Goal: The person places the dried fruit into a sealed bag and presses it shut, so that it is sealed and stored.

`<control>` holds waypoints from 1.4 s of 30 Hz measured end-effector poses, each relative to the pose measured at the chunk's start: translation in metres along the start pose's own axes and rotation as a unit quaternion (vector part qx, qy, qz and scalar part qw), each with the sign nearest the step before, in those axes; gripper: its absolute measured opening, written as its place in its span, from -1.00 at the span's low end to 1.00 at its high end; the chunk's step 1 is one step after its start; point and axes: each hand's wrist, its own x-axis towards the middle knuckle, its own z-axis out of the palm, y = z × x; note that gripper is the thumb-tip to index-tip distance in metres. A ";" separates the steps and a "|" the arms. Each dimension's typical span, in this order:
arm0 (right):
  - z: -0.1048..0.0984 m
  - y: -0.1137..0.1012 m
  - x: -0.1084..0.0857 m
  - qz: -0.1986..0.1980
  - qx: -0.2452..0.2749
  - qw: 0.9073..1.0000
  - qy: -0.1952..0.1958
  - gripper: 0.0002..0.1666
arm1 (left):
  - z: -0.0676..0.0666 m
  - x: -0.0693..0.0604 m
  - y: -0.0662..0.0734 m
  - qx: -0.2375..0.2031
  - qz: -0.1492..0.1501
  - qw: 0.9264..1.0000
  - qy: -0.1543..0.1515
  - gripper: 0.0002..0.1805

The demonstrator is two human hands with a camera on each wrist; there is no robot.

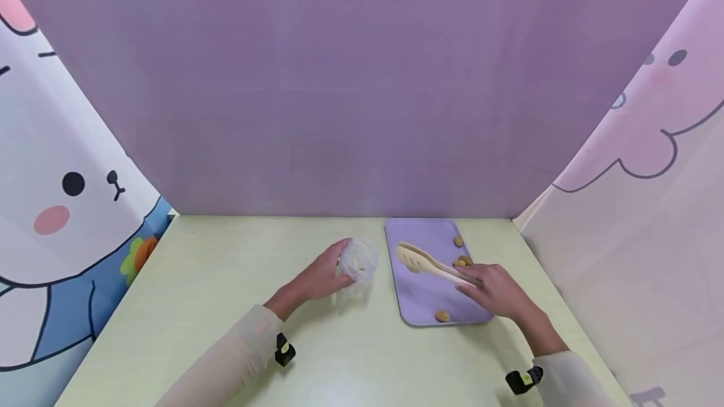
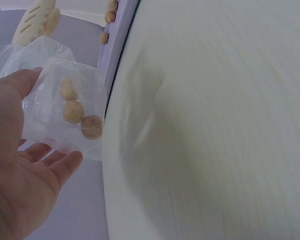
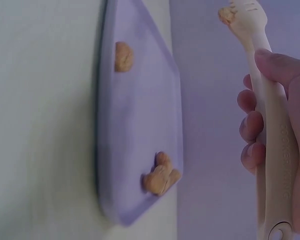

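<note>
Cream slotted tongs [image 3: 279,145], a walnut [image 3: 226,15] showing at the head, hanging over a lilac tray [image 1: 418,297].
Right hand [image 1: 498,291] is gripping the tongs; the handle is bearing faint lettering [image 3: 285,162], seemingly "COOKER KING". Left hand [image 1: 323,274] is holding a clear plastic bag [image 1: 362,261] between thumb and fingers, beside the tray; three bagged walnuts [image 2: 73,112] are lying inside. Loose walnuts [image 1: 442,316] are resting on the tray, some clustered. Tray is sitting on a pale wood-grain table [image 1: 396,369].
</note>
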 end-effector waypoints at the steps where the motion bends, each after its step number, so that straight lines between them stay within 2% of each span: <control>1: 0.000 -0.001 0.002 -0.002 0.002 1.000 0.001 -0.58 | 0.000 0.000 0.000 -0.001 0.001 1.000 -0.001 -0.04; 9: 0.004 -0.011 0.016 -0.023 0.017 1.000 0.012 -0.60 | 0.006 -0.001 0.001 -0.006 0.002 1.000 -0.002 -0.04; 14: 0.008 -0.019 0.025 -0.018 0.028 0.999 0.008 -0.58 | 0.008 0.000 0.002 0.005 0.008 1.000 -0.003 -0.04; 24: 0.018 -0.036 0.050 -0.029 0.041 0.999 0.007 -0.62 | 0.008 0.003 0.003 -0.020 0.031 0.999 -0.003 -0.09; 31: 0.019 -0.044 0.060 -0.045 0.019 0.998 0.028 -0.63 | 0.007 0.006 0.004 -0.021 0.046 0.999 -0.011 -0.15; 36: 0.020 -0.048 0.064 -0.029 -0.001 0.999 0.023 -0.60 | 0.007 0.007 0.005 -0.010 0.045 0.999 -0.012 -0.17; 42: 0.020 -0.053 0.067 -0.005 0.001 1.000 0.009 -0.56 | 0.006 0.008 0.007 -0.010 0.050 0.999 -0.005 -0.22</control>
